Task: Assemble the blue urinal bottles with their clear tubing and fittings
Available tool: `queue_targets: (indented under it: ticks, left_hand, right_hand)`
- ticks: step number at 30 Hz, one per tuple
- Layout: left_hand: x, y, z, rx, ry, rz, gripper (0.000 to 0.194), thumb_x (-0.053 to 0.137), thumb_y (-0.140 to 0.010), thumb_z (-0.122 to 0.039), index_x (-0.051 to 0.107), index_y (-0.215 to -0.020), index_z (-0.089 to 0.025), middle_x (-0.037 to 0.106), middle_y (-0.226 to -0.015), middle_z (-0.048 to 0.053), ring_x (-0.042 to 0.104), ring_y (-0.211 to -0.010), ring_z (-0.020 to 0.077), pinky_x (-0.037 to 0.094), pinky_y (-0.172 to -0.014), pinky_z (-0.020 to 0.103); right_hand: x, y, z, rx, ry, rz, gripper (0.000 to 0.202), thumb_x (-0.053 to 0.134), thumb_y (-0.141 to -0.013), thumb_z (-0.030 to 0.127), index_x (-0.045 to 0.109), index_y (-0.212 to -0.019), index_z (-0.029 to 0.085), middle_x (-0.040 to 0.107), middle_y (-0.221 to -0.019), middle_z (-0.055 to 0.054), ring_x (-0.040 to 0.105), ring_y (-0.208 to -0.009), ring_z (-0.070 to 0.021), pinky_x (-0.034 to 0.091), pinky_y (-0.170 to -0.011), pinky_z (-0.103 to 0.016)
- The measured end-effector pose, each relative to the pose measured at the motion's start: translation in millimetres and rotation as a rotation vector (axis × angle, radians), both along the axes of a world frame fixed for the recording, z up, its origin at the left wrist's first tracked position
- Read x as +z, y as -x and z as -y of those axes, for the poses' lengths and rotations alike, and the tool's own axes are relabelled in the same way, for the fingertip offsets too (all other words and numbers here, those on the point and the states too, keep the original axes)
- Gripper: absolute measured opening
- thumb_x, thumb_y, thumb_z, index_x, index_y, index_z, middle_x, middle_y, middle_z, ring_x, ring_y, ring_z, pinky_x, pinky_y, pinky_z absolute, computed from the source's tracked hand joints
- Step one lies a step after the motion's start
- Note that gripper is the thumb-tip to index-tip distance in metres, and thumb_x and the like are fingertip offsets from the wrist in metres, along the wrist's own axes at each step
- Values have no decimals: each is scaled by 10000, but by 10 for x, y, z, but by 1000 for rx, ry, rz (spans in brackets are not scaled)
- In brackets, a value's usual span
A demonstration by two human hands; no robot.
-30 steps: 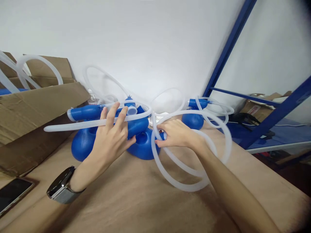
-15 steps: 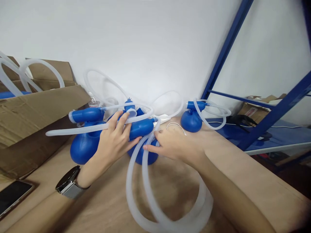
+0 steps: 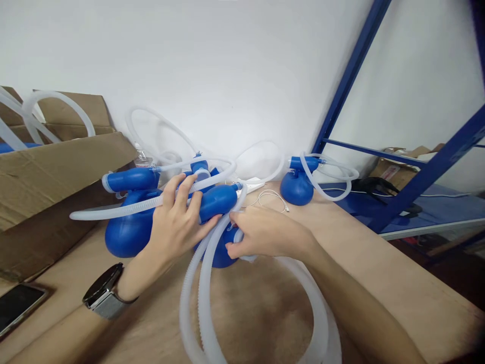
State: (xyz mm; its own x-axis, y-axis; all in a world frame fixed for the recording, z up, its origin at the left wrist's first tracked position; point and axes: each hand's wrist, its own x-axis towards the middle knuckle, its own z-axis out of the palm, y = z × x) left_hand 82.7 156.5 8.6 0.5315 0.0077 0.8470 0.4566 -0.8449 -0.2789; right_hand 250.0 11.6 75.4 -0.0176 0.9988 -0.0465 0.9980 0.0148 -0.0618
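Observation:
My left hand (image 3: pixel 180 215), a watch on its wrist, lies with bent fingers over the blue neck of a bottle (image 3: pixel 219 199) and a pale ribbed hose (image 3: pixel 140 206) that crosses it. Below that neck, thumb and fingers of my right hand (image 3: pixel 265 232) close at a white-rimmed blue part (image 3: pixel 232 235), apparently at its cap; the palm hides most of it. Translucent hose loops (image 3: pixel 207 298) hang down between my hands toward me. Left of my left hand stands another blue bottle (image 3: pixel 127 235) with a horizontal, white-capped neck.
A cardboard box (image 3: pixel 64 174) with hoses stands left, a phone (image 3: pixel 18 306) in front of it. At the back right is a blue bottle with a hose (image 3: pixel 296 188), near a white cable (image 3: pixel 271 194). A blue metal rack (image 3: pixel 354 71) borders the table's right side.
My right hand has shifted slightly left and down, from beside the hoses to the white-rimmed part. The hanging hose loops have swung left. My left hand stays on the bottle.

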Motion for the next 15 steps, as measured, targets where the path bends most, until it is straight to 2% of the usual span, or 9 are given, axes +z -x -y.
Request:
queue_targets:
  ticks: [3, 7, 10, 13, 15]
  left_hand:
    - [17, -9, -6, -56, 44, -31, 408, 705, -998, -461, 647, -1222, -125, 573, -1505, 286, 511, -1454, 483, 516, -1152, 636]
    - [53, 46, -57, -206, 205, -116, 478, 597, -1059, -495, 582, -1377, -139, 474, -1595, 274, 494, -1484, 438, 500, -1189, 612]
    - [70, 113, -121, -290, 293, -153, 484, 462, -1106, -492, 528, -1464, -173, 457, -1626, 238, 498, -1485, 399, 517, -1176, 585]
    - [107, 172, -189, -264, 333, -119, 460, 399, -1125, -472, 551, -1450, -184, 470, -1626, 216, 501, -1487, 387, 519, -1171, 568]
    - [147, 197, -224, -210, 344, -93, 428, 415, -1124, -461, 598, -1399, -189, 490, -1611, 201, 516, -1476, 383, 527, -1164, 551]
  right_hand:
    - [30, -38, 17, -32, 42, -73, 322, 663, -861, 518, 626, -765, 213, 760, -782, -61, 675, -701, -229, 414, -618, -329]
    - [84, -213, 54, -95, 133, -135, 319, 714, -809, 517, 661, -937, 230, 789, -965, -49, 717, -848, -248, 470, -686, -320]
    - [121, -377, 146, -193, 183, -128, 341, 720, -800, 501, 670, -1014, 241, 780, -1049, -64, 730, -923, -272, 498, -715, -328]
    - [110, -577, 342, -321, 191, -100, 288, 695, -828, 502, 660, -949, 242, 764, -964, -70, 724, -832, -273, 498, -669, -342]
    - [70, -736, 540, -378, 114, -57, 263, 717, -828, 499, 657, -858, 244, 739, -831, -64, 709, -746, -270, 497, -642, -351]
